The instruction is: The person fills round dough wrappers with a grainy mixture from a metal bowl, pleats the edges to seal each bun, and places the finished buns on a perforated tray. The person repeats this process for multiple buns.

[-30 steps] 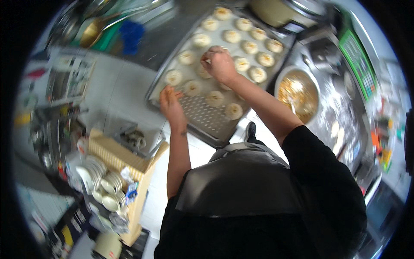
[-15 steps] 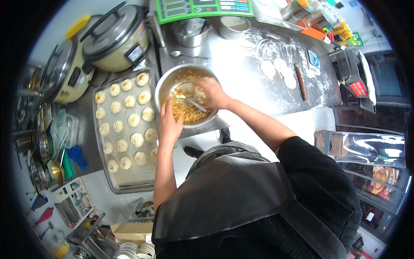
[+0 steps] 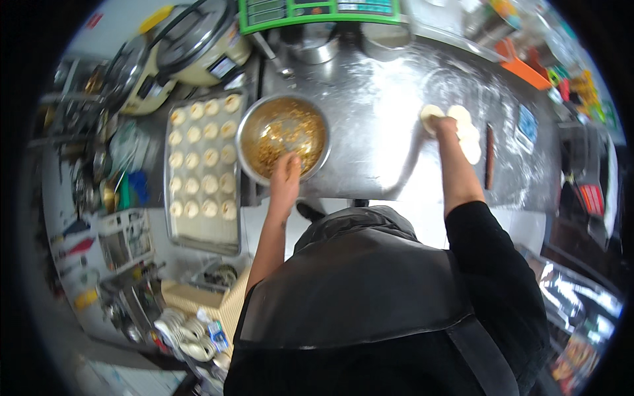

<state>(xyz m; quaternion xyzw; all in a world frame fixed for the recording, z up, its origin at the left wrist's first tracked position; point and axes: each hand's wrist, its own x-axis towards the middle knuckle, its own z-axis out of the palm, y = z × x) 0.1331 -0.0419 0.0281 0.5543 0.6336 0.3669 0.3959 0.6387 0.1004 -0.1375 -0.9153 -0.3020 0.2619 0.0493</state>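
Note:
My left hand is over the near part of a steel bowl. Its fingers are drawn together, and what they hold, if anything, is not clear. Brown, crumbly filling lies in the bowl and clings to its wall. Far to the right, my right hand grips a flat white dough round at the steel table's surface. More dough rounds overlap just right of that hand. Left of the bowl, a metal tray carries rows of small, pleated filled buns.
A thin brown rolling pin lies right of the dough rounds, near a blue-and-white packet. Along the back stand a green-edged scale, metal pots and an orange container. Two cookers stand behind the tray.
My right hand has left the bowl and moved right to the dough rounds. My left hand stays at the bowl, with its fingers now drawn together. The whole view has shifted.

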